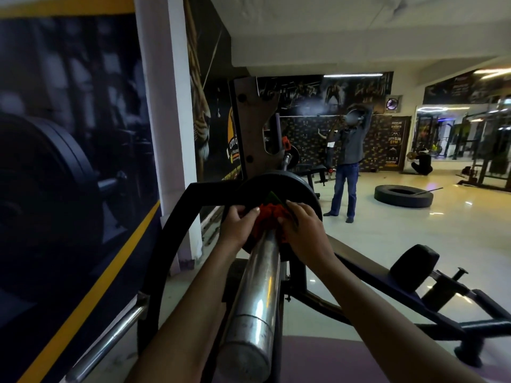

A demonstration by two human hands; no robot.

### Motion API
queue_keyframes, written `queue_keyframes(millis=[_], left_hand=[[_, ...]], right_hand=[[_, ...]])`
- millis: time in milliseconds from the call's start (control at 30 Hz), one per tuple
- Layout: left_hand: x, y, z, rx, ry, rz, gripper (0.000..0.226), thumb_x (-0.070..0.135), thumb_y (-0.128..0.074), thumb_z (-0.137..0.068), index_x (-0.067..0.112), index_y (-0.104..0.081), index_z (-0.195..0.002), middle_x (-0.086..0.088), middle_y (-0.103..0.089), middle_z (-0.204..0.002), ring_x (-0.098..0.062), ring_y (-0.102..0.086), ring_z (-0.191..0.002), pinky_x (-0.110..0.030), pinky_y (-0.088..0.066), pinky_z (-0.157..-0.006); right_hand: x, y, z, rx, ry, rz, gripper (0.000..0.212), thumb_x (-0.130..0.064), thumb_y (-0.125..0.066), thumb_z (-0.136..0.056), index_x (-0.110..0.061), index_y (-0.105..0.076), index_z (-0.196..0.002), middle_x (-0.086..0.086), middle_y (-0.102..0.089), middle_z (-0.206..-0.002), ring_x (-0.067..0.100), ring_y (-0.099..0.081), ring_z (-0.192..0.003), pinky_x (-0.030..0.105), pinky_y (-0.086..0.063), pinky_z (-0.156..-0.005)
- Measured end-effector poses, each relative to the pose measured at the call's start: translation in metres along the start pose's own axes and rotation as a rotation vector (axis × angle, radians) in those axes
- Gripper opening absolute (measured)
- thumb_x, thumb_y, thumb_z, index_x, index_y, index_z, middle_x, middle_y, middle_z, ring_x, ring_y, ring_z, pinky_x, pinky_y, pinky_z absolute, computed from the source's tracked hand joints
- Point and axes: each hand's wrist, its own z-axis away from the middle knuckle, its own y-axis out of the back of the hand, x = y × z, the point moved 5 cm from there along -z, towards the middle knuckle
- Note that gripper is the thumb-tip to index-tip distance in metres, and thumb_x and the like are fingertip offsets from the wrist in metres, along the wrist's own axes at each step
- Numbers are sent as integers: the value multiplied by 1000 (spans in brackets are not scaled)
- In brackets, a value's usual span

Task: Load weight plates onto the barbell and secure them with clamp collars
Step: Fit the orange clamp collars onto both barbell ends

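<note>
A chrome barbell sleeve (pixel 257 294) runs away from me at centre frame. One black weight plate (pixel 290 189) sits on it, far along the sleeve. An orange clamp collar (pixel 269 219) is on the sleeve right against the plate. My left hand (pixel 237 222) grips the collar's left side. My right hand (pixel 301 222) grips its right side, with fingers curled over a dark lever on the collar. The lower half of the plate is hidden behind my hands. A second orange collar (pixel 286 143) shows at the bar's far end.
A black curved bench frame (pixel 177 225) arcs left of the plate, and a rack upright (pixel 254 134) stands behind. A wall with posters runs along the left. A padded roller (pixel 414 266) is at right. A person (pixel 347 167) and a tyre (pixel 403 196) are on the floor beyond.
</note>
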Motion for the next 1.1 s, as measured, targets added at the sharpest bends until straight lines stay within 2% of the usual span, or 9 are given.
queue_keyframes(millis=[100, 167, 233, 333, 433, 667, 867, 1000, 1100], left_hand=[[27, 15, 15, 18, -294, -232, 51, 34, -59, -86, 15, -43, -131, -7, -50, -132, -21, -47, -120, -32, -38, -99], [42, 22, 25, 34, -450, -383, 58, 34, -59, -85, 15, -38, -136, -9, -44, -139, -22, -41, -127, -38, -34, -106], [55, 28, 36, 42, -575, -540, 63, 39, -56, -85, 15, -33, -139, -10, -37, -145, -23, -33, -133, -40, -28, -110], [70, 38, 54, 68, -722, -712, 69, 48, -44, -82, 16, -29, -141, -9, -31, -149, -22, -24, -138, -39, -21, -113], [83, 50, 72, 116, -827, -755, 69, 52, -37, -82, 17, -27, -141, -8, -30, -149, -22, -22, -139, -39, -19, -112], [114, 65, 125, 151, -985, -795, 66, 46, -39, -84, 12, -30, -140, -11, -35, -146, -26, -27, -137, -36, -16, -110], [131, 65, 186, 165, -1010, -768, 62, 41, -41, -84, 9, -36, -137, -14, -40, -142, -29, -32, -134, -46, -27, -110], [136, 50, 238, 140, -1017, -761, 61, 41, -40, -84, 8, -37, -135, -15, -42, -141, -29, -32, -134, -43, -21, -109], [135, 34, 277, 105, -1017, -752, 59, 39, -40, -83, 7, -39, -133, -16, -44, -139, -30, -35, -132, -45, -23, -109]], right_hand=[[-20, 16, -2, 34, 104, 141, 52, -25, -56, -90, -13, -39, -137, 11, -41, -142, 27, -31, -134, 46, -30, -110], [-35, 25, -2, 65, 166, 239, 55, -30, -56, -89, -16, -37, -139, 9, -38, -145, 25, -24, -138, 41, -17, -115], [-50, 34, 0, 92, 226, 307, 57, -34, -56, -89, -17, -36, -139, 7, -35, -147, 22, -18, -140, 33, -7, -112], [-71, 45, 4, 121, 297, 380, 59, -39, -50, -87, -15, -35, -139, 8, -36, -147, 16, -12, -140, 31, -3, -112], [-87, 57, 12, 193, 328, 434, 60, -40, -49, -86, -11, -38, -137, 11, -40, -144, 15, -14, -137, 34, -6, -113], [-118, 84, 42, 253, 352, 548, 63, -46, -38, -86, -11, -35, -138, 11, -40, -144, 20, -18, -139, 36, -9, -115], [-135, 123, 85, 257, 363, 597, 60, -43, -43, -87, -12, -35, -138, 10, -39, -144, 20, -18, -139, 33, -4, -115], [-139, 159, 128, 240, 349, 595, 60, -42, -44, -87, -13, -34, -139, 10, -39, -144, 21, -19, -139, 37, -9, -115], [-138, 187, 165, 207, 316, 635, 61, -42, -44, -86, -12, -34, -138, 11, -38, -145, 21, -18, -139, 37, -8, -114]])
